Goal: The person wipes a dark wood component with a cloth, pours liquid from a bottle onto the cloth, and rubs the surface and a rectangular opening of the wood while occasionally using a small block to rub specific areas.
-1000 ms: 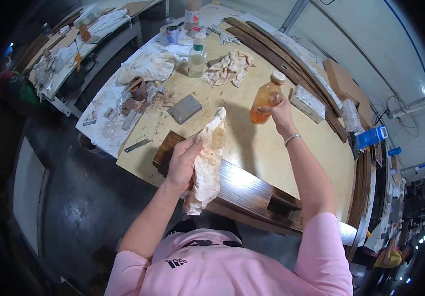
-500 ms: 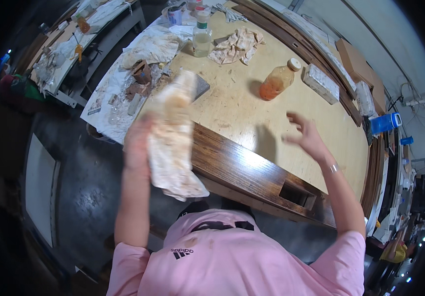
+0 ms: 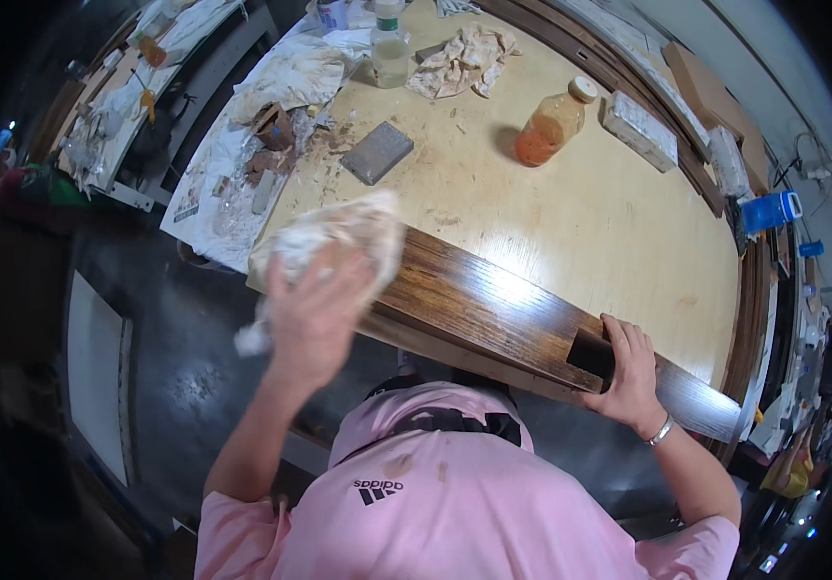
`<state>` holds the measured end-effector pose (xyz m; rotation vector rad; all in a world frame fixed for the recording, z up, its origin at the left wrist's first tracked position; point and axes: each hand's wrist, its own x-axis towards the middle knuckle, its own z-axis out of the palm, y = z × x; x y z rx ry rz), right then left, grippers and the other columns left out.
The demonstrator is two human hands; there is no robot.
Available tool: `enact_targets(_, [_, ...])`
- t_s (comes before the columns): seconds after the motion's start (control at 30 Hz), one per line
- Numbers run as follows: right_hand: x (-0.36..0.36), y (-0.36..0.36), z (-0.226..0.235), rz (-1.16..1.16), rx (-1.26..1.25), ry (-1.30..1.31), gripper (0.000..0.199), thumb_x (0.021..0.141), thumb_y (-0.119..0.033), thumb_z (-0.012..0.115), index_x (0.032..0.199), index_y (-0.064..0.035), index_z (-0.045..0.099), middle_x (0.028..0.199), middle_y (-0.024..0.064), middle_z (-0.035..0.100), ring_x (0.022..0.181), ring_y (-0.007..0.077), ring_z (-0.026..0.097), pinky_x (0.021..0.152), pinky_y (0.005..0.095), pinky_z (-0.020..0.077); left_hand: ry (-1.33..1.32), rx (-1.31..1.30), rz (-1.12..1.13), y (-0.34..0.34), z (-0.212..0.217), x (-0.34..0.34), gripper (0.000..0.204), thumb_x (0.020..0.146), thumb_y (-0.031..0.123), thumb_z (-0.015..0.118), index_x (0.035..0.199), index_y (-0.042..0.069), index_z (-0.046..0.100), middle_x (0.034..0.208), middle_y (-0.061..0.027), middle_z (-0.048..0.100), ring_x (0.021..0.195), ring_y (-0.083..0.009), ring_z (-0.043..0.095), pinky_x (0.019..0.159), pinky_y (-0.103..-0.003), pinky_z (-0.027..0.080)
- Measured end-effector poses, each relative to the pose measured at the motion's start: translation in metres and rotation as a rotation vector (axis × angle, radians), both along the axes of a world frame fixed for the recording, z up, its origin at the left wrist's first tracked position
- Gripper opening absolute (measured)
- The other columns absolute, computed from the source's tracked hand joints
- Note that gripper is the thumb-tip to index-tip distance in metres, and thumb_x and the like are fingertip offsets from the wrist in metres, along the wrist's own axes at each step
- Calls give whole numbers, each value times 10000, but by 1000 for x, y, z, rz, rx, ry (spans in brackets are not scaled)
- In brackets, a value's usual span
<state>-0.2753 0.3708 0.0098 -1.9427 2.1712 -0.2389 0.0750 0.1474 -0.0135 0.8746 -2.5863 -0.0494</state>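
Note:
A stained white cloth rag [image 3: 372, 220] is bunched under my left hand [image 3: 317, 307]. The hand presses it onto the left end of a dark brown, glossy wooden board [image 3: 469, 304], fingers spread over the cloth; the rag is slightly blurred and hides that end. My right hand [image 3: 631, 372] grips the board beside its rectangular cutout [image 3: 590, 354], fingers over the top and thumb at the near edge. The board lies along the near edge of a pale worktable [image 3: 464, 198]. A grey rectangular block [image 3: 377, 153] rests beyond the rag.
Past the board stands a bottle of orange liquid [image 3: 548, 126]. A white wrapped block [image 3: 640, 132], a crumpled stained cloth [image 3: 467, 60] and a bottle of clear liquid [image 3: 390, 56] are farther back. Stained sheeting [image 3: 208, 193] covers the left corner. Dark wooden strips [image 3: 619, 106] line the far edge.
My left hand has brought the raised rag down onto the board's left end. My right hand, open above the table before, has come down and taken hold of the board by the cutout.

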Motion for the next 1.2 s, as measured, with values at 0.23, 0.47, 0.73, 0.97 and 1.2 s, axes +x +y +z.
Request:
enact_targets(0.23, [-1, -6, 0, 47, -49, -28, 986, 493, -268, 844, 1356, 11, 457, 1163, 171, 546, 1058, 354, 525, 934, 446, 410, 6, 82, -72, 40, -1, -28, 382, 830, 197, 658, 1204, 127, 688, 1325, -8, 618, 1338, -287, 475, 1078, -694, 216])
enact_targets(0.47, [1, -3, 0, 26, -52, -9, 1006, 485, -277, 836, 1366, 17, 450, 1172, 177, 547, 1063, 355, 523, 939, 447, 409, 35, -18, -34, 36, -9, -34, 376, 857, 207, 609, 1218, 140, 689, 1322, -11, 631, 1354, -300, 460, 1090, -692, 200])
enact_targets(0.73, [2, 2, -1, -6, -66, -7, 992, 485, -276, 837, 1361, -1, 463, 1193, 180, 561, 1086, 371, 531, 974, 449, 415, 90, 87, -192, -6, -7, -60, 362, 870, 161, 554, 1217, 184, 653, 1285, -68, 623, 1283, -263, 533, 1070, -607, 364])
enact_targets(0.97, [5, 1, 0, -75, -78, -48, 953, 519, -281, 838, 1363, -33, 470, 1221, 172, 565, 1120, 366, 532, 993, 443, 415, 903, 813, 285, -107, -12, 63, 219, 984, 111, 563, 1052, -70, 666, 943, -81, 704, 872, -134, 642, 817, -281, 506])
enact_targets(1.2, [3, 4, 4, -22, -99, -26, 899, 566, -293, 820, 1348, -18, 473, 1206, 164, 572, 1127, 335, 538, 991, 426, 412, 757, 824, -56, -35, 46, 1, 354, 1024, 122, 461, 1280, -99, 566, 1225, -167, 644, 1064, -234, 662, 933, -336, 515])
